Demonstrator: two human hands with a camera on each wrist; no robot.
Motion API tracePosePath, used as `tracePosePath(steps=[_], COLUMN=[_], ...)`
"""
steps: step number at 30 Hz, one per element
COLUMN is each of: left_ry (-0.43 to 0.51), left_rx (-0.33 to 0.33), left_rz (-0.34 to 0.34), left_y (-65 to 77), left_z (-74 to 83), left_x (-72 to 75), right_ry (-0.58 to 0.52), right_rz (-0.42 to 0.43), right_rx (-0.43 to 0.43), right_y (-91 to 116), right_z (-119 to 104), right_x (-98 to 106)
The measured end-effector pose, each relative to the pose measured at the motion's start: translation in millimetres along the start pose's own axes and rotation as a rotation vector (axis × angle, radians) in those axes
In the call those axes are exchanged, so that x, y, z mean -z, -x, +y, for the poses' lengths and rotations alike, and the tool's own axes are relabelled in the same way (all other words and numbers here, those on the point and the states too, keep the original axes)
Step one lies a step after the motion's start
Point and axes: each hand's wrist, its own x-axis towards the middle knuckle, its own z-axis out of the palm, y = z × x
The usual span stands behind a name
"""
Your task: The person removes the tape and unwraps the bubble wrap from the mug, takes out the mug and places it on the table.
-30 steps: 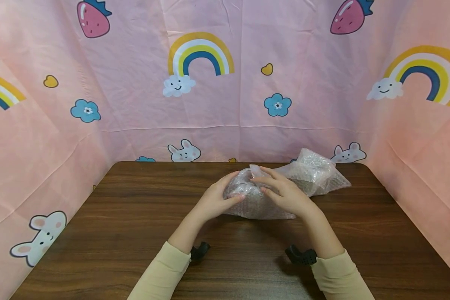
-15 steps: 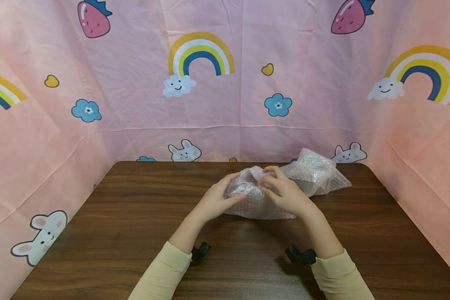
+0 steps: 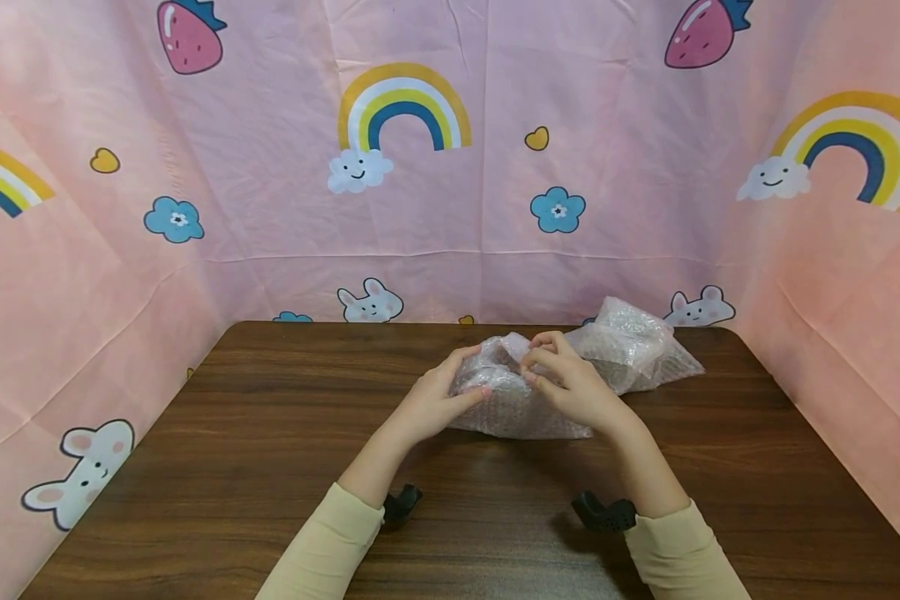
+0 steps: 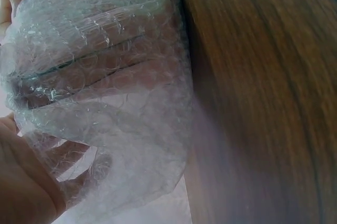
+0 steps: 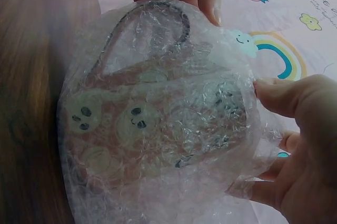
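Note:
A clear bubble-wrap bag (image 3: 521,408) stands on the table between both hands, its top gathered and partly open. Through the plastic, the right wrist view shows a pinkish item (image 5: 138,121) with round panda-like faces and a dark-edged loop at one end. My left hand (image 3: 433,400) holds the bag's left side, thumb in front and fingers behind. With bent fingers, my right hand (image 3: 573,383) pinches the plastic at the right of the opening. In the left wrist view the left hand (image 4: 26,176) is at the lower left, beside the crumpled wrap.
A second bubble-wrapped bundle (image 3: 630,346) lies behind and to the right, near the back edge of the dark wooden table (image 3: 285,433). Printed pink cloth (image 3: 450,217) surrounds the table at the back and sides. Black wrist mounts (image 3: 603,510) jut inward under the forearms.
The right fingers have curled in and drawn slightly rightward, and the bag's opening looks wider. My left hand has stayed nearly in place; the second bundle has not moved.

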Motion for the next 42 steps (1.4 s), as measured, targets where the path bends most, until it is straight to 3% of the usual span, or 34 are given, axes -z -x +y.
tracePosePath(steps=[4,12,24,31,42], left_ry=[0.006,0.044,0.028,0.018,-0.034], left_rx=[0.007,-0.027,-0.012,0.013,0.032], left_rz=[-0.003,-0.018,-0.016,0.012,0.059], left_y=[0.5,0.5,0.1,0.6,-0.3], left_z=[0.8,-3.2,-1.1,1.6,0.8], left_x=[-0.4,-0.9,0.0,1.4,2.8], right_ry=[-0.053,-0.367,-0.382,-0.38,-0.271], right_rz=[-0.01,0.079,0.054,0.046,0.062], right_rx=[0.002,0.074,0.051,-0.033,-0.093], right_y=[0,1,1,1,-1], right_z=[2,14,14,12,9], right_x=[1,9,10,5,-1])
